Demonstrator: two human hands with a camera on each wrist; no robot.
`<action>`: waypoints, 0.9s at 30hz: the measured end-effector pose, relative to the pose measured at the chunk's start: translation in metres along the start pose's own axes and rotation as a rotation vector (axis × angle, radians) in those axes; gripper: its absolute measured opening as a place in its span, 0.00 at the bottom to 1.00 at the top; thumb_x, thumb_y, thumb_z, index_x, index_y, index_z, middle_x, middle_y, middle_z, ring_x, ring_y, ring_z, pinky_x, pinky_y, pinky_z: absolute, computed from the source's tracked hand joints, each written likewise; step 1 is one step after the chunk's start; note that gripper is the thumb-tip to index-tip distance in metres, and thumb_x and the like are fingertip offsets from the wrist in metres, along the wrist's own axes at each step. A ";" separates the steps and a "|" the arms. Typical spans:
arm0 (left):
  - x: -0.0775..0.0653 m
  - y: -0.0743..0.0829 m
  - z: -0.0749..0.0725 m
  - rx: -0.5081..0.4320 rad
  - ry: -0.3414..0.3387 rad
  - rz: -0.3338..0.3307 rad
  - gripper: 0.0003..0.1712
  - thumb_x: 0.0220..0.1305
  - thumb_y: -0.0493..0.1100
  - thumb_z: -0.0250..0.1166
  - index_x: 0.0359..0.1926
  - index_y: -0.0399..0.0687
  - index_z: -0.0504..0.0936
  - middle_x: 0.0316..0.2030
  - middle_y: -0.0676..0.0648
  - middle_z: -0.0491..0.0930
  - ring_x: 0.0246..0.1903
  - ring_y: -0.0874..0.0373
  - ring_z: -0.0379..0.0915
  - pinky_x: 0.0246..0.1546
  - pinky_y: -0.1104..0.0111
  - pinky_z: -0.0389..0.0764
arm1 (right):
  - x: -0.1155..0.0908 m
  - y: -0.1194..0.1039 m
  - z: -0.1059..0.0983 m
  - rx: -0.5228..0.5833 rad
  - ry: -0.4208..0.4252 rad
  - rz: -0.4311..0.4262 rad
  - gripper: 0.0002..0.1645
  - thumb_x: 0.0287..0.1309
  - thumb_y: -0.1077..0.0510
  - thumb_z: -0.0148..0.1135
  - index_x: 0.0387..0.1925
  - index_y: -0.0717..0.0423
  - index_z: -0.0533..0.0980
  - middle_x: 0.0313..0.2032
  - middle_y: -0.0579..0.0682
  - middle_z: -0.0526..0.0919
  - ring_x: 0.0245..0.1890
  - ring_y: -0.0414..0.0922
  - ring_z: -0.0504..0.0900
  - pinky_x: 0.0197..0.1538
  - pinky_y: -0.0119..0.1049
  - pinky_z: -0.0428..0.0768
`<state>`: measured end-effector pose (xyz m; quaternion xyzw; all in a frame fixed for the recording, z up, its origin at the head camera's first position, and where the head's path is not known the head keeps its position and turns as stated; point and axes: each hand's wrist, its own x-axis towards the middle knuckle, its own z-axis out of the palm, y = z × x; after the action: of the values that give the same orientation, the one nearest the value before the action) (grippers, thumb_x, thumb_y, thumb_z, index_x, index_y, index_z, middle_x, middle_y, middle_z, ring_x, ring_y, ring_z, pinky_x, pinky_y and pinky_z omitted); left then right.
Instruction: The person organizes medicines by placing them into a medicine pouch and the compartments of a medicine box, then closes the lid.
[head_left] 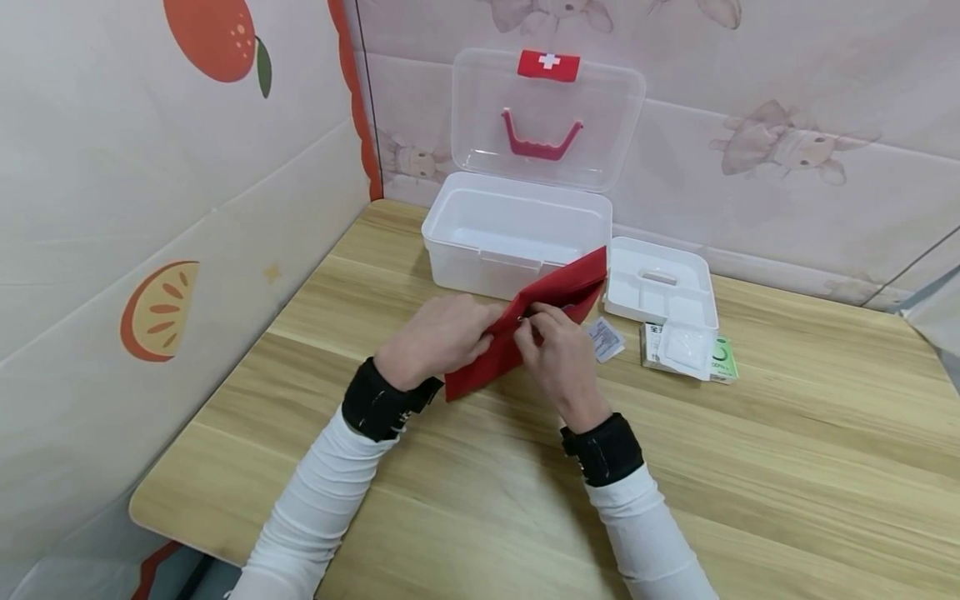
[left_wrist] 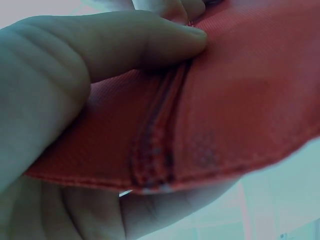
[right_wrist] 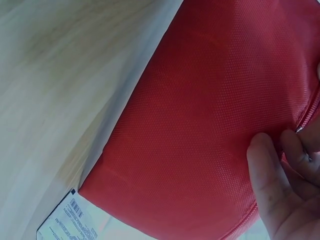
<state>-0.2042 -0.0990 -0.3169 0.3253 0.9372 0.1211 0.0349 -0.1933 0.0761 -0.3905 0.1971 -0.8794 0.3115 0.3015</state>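
A flat red zip pouch [head_left: 480, 373] is held up tilted over the table, its mouth gaping toward the far right end. My left hand [head_left: 438, 337] grips the pouch near one end, thumb on one face and fingers underneath, as the left wrist view shows. With bent fingertips my right hand [head_left: 561, 357] pinches the small metal zipper pull [right_wrist: 299, 130] at the zipper line, close beside the left hand. In the right wrist view the pouch's broad textured face [right_wrist: 185, 125] fills the middle. What lies inside the pouch is hidden.
Behind the pouch stands a clear plastic first-aid box [head_left: 517, 218] with its lid [head_left: 480, 100] raised. To its right lies a white divided tray [head_left: 626, 283]. Nearby are a small printed packet [head_left: 606, 339], a green-and-white box [head_left: 723, 360] and a clear-wrapped white packet [head_left: 686, 350] on it.
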 end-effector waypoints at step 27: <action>0.001 0.001 0.002 -0.003 0.003 0.001 0.09 0.67 0.38 0.64 0.47 0.45 0.82 0.36 0.47 0.85 0.33 0.56 0.80 0.32 0.66 0.83 | 0.003 0.017 -0.008 -0.041 0.062 0.033 0.11 0.59 0.67 0.58 0.22 0.66 0.80 0.37 0.63 0.86 0.30 0.54 0.85 0.29 0.42 0.83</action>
<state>-0.2043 -0.0972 -0.3187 0.3257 0.9368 0.1232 0.0338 -0.2016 0.0935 -0.3914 0.1668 -0.8789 0.3044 0.3273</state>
